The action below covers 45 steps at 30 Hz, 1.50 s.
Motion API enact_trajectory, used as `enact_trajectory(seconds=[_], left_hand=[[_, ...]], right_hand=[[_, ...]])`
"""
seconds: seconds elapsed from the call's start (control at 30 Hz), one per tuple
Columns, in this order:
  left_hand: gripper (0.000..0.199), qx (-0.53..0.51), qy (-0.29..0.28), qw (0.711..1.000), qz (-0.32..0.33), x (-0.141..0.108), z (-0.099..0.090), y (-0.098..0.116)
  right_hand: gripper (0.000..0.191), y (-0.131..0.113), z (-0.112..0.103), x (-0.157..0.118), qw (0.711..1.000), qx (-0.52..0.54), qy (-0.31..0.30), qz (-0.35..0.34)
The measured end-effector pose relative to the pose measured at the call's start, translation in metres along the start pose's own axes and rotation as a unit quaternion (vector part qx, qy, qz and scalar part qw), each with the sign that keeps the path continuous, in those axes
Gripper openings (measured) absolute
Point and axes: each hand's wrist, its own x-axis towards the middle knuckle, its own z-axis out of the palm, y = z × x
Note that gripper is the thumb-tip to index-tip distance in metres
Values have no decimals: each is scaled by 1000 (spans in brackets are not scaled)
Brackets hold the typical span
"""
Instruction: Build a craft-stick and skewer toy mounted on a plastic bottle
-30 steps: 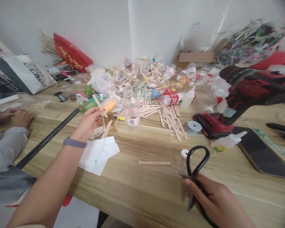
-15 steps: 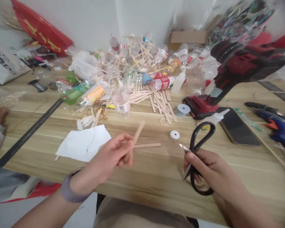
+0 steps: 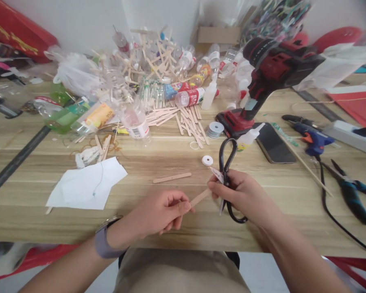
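Observation:
My left hand [image 3: 171, 209] pinches one end of a wooden craft stick [image 3: 200, 197] between thumb and fingers, low over the table's front part. The stick's other end reaches the fingertips of my right hand [image 3: 236, 189]. Black-handled scissors [image 3: 228, 158] are gripped in that right hand, blades spread, one pointing up and left and the other down. Whether a blade touches the stick I cannot tell. A second craft stick [image 3: 172, 178] lies flat on the wood just beyond my left hand. Near the scissors sits a small white spool [image 3: 207, 160].
White paper [image 3: 87, 185] lies at left. Behind are piled craft sticks [image 3: 193, 124], a clear bottle [image 3: 136, 124] and other bottles. A cordless drill [image 3: 253, 89] stands at back right, near a phone [image 3: 274, 142], a glue gun [image 3: 312, 138] and pliers [image 3: 350, 193].
My view has swung to the right. The craft stick in my left hand, previously pointing up and apart, now extends across to my right hand. The scissors stay in my right hand.

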Motion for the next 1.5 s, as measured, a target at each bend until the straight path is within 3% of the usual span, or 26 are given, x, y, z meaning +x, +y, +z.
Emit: enact_trajectory(seconds=[0.2, 0.4, 0.57, 0.73, 0.9, 1.0, 1.13, 1.2, 1.27, 1.33, 1.43, 1.5], left_hand=[[25, 37, 52, 998, -9, -2, -2, -6], [19, 122, 78, 989, -15, -1, -3, -7], [19, 250, 141, 958, 21, 3, -3, 0], [19, 338, 198, 919, 44, 4, 2, 6], [38, 383, 154, 909, 54, -1, 4, 13], [36, 401, 144, 904, 48, -1, 3, 14], [32, 421, 167, 890, 55, 1, 2, 12], [31, 453, 200, 867, 55, 0, 5, 9], [27, 506, 244, 824, 74, -3, 9, 3], [24, 577, 264, 758, 148, -5, 17, -7], [26, 666, 228, 643, 301, -6, 29, -24], [28, 696, 215, 607, 319, -4, 36, -32]], right_hand=[[30, 11, -1, -1, 998, -64, 4, -13], [30, 14, -6, -9, 994, -102, -43, 21], [25, 12, -10, -17, 983, -159, -85, 20], [27, 9, -22, -13, 959, -279, -51, -6], [36, -2, -37, -10, 935, -324, -140, 21], [46, -9, -35, -8, 924, -324, -205, 22], [38, -18, -24, -2, 887, -419, -196, 9], [34, -23, -18, 1, 850, -495, -178, 19], [36, -29, -13, 3, 813, -556, -172, 28], [37, -35, -9, 6, 785, -596, -170, 16], [33, -40, -5, 8, 760, -625, -177, -7], [29, -42, -2, 9, 749, -637, -184, -21]])
